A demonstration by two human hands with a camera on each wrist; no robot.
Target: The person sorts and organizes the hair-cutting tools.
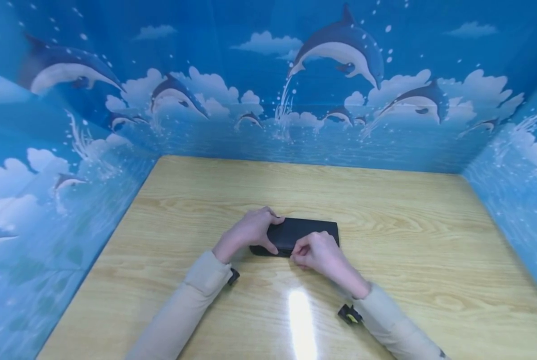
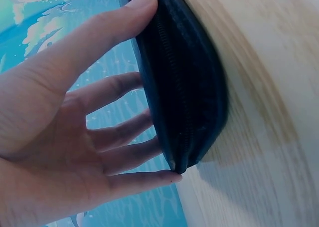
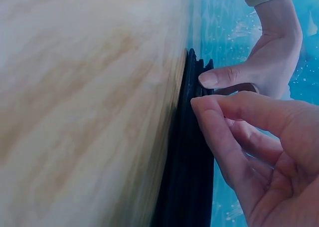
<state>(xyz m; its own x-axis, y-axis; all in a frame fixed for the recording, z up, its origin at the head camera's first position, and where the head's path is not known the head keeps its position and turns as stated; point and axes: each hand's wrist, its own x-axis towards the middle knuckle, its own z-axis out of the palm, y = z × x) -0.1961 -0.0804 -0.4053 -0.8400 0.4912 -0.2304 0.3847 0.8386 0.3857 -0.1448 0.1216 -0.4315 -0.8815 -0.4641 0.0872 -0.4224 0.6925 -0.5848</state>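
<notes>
A flat black zip pouch (image 1: 302,230) lies on the wooden table, its long zipped side facing the person. My left hand (image 1: 251,231) holds the pouch's left end, thumb on the near zipped edge and fingers at the far side. In the left wrist view the zipper (image 2: 172,57) runs along that side down to the corner, past the thumb tip. My right hand (image 1: 320,254) pinches at the zipper near the middle of the front edge, thumb and index finger together; the zipper pull is hidden between them. The right wrist view shows both thumbs close together along the zipper.
The wood-grain table (image 1: 385,210) is bordered at the back and sides by a blue dolphin-print backdrop (image 1: 268,135). A bright light reflection falls on the table in front of the pouch. Small dark devices (image 1: 350,314) sit at both wrists.
</notes>
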